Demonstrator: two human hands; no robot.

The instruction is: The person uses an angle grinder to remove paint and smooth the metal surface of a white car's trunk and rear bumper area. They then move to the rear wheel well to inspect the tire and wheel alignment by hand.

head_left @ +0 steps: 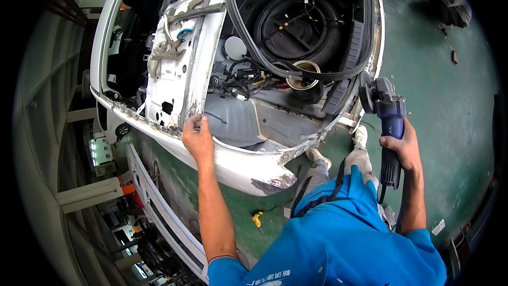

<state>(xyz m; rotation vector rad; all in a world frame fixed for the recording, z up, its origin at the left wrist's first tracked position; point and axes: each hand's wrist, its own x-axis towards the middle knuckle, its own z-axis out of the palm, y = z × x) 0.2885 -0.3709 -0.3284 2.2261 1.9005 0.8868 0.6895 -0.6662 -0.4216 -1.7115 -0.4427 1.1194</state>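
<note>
My right hand (pixel 405 145) is wrapped around the body of a blue and black angle grinder (pixel 392 122). The grinder's disc end points up, beside the rear right edge of the white car body (pixel 238 167). My left hand (pixel 198 139) rests at the corner where a bare metal cross panel (pixel 203 47) meets the car's side. Its fingers are bent and pressed together against the metal; whatever they may pinch is too small to make out. Scraped, unpainted metal shows along the seam near these fingers and at the broken lower corner.
Inside the open trunk are a spare wheel (pixel 291 26), a loose rubber seal (pixel 259 58), a round tin (pixel 306 77) and wiring (pixel 246 74). A yellow power tool (pixel 257 219) lies on the green floor. A long white panel (pixel 164 212) stands at left. Another person (pixel 450 0) is at upper right.
</note>
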